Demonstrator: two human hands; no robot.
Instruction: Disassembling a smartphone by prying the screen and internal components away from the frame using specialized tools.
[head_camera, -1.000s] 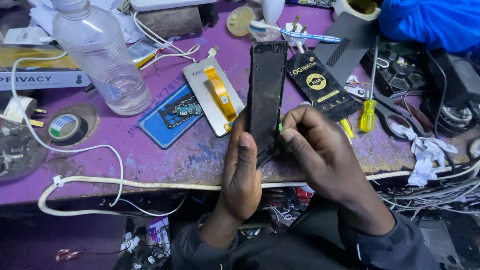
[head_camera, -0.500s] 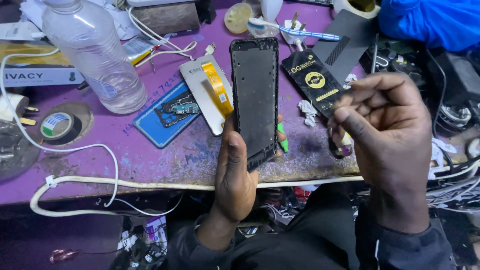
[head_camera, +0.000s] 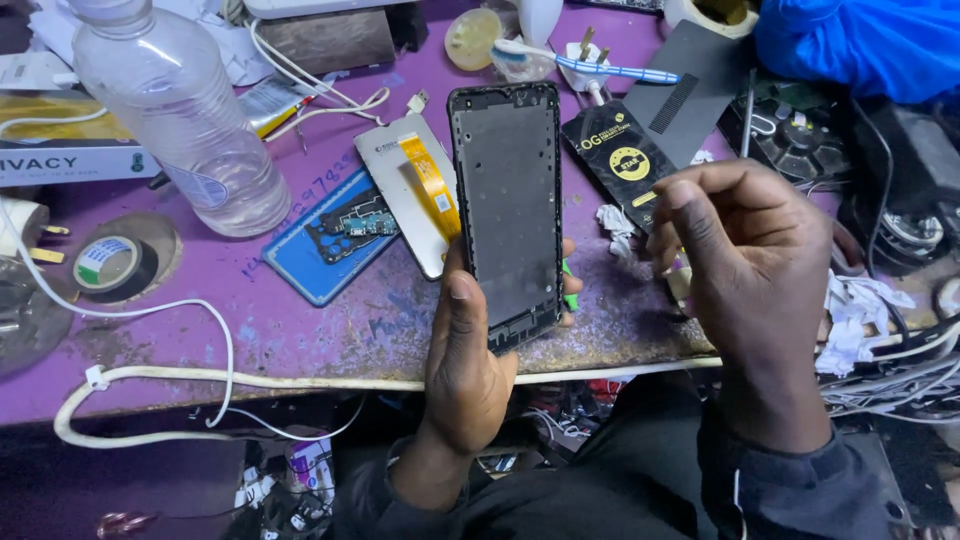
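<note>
Black phone frame (head_camera: 508, 200) in left hand (head_camera: 468, 370); purple worn table (head_camera: 300, 330) beneath; blue panel (head_camera: 330, 245) left of it.

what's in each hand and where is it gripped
The left hand grips the black phone frame by its lower end, thumb on the front. The right hand is pinched shut; whether it holds anything cannot be told.

— Any room on the counter (head_camera: 330, 330)?
— A bare strip along its near edge. Further back, the bottle (head_camera: 180, 110), tape (head_camera: 108, 262) and blue cover (head_camera: 325, 245) crowd the left.
— The right?
— Cables (head_camera: 890, 370) clutter it.
</note>
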